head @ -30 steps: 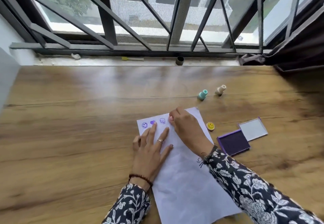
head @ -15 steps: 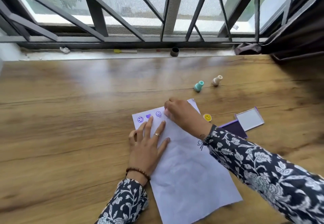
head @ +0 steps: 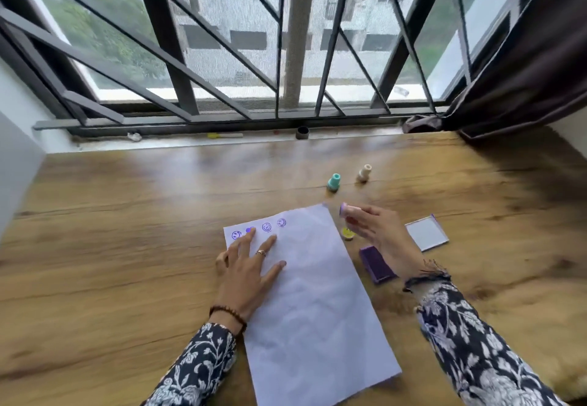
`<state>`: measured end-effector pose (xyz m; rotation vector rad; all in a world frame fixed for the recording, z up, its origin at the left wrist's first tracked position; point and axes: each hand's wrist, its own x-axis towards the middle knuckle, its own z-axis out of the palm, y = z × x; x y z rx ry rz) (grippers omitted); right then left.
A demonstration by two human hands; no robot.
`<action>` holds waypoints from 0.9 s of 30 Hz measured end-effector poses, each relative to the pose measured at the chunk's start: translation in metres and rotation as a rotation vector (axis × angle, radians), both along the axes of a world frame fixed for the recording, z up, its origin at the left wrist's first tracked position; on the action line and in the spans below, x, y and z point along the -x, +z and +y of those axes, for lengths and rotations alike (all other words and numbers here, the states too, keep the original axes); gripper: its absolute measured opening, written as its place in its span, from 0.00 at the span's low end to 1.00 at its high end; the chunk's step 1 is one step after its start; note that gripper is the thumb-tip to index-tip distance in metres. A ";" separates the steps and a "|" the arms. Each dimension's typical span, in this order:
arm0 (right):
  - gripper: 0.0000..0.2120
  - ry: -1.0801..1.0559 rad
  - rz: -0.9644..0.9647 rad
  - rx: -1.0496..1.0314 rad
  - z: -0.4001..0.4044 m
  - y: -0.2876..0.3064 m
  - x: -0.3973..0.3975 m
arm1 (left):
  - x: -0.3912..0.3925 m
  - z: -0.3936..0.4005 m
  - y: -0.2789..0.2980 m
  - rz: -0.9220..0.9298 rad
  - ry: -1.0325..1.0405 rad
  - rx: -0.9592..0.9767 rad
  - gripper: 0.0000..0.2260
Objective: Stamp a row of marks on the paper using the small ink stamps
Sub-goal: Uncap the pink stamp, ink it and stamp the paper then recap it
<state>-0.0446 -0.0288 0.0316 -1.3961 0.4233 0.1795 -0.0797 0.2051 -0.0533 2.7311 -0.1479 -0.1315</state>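
Note:
A white paper sheet (head: 314,294) lies on the wooden table (head: 127,247), with several purple marks (head: 266,227) in a row along its top edge. My left hand (head: 247,269) lies flat on the sheet's upper left, fingers spread. My right hand (head: 378,234) is raised off the paper to the right, holding a small pink stamp (head: 347,209) with its purple inked face turned left. Under this hand sit a yellow smiley stamp (head: 347,233) and the open purple ink pad (head: 376,264), its lid (head: 427,235) beside it.
A teal stamp (head: 333,182) and a cream stamp (head: 363,173) stand further back on the table. A barred window runs along the far edge, with a small dark cap (head: 302,132) on the sill. A dark curtain (head: 524,72) hangs at the right.
My right hand has lifted the pink stamp off the paper and moved right, leaving a new mark at the row's right end. The left hand stays flat on the sheet.

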 end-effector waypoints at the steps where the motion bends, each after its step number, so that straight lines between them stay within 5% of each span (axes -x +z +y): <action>1: 0.03 -0.028 0.001 -0.029 -0.010 0.003 0.004 | -0.003 -0.006 0.005 -0.033 0.003 -0.008 0.21; 6: 0.05 -0.148 0.016 -0.135 -0.052 0.003 0.019 | -0.026 -0.068 0.033 -0.188 -0.191 0.118 0.13; 13: 0.06 -0.135 0.031 -0.209 -0.079 -0.014 0.039 | -0.058 -0.137 0.034 0.008 -0.395 0.175 0.14; 19: 0.05 -0.144 0.048 -0.227 -0.080 -0.020 0.045 | -0.060 -0.139 0.030 0.053 -0.349 0.257 0.08; 27: 0.08 -0.089 -0.102 0.045 -0.072 -0.004 0.039 | -0.041 -0.144 0.048 0.620 0.113 1.319 0.10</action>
